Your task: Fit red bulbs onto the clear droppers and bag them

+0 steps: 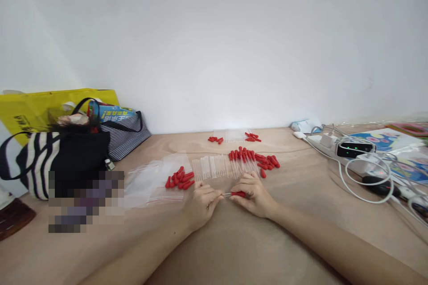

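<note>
My left hand [203, 200] pinches a thin clear glass dropper tube [227, 194]. In my right hand [254, 196], the fingers close round a red rubber bulb [238, 194], which meets the tube's right end. Just beyond my hands lies a row of bare glass tubes [209, 167]. Right of it are several droppers with red bulbs fitted [243, 154], then a heap of loose red bulbs [267, 161]. More red bulbs [180, 179] lie left of my left hand, on clear zip bags [147, 187].
Near the wall lie more tubes [239, 135] between two small groups of red bulbs [253, 136]. At left stand a black striped bag [73, 151] and a yellow bag [20, 107]. A power strip [321, 144] with looping white cables [347, 187] occupies the right side.
</note>
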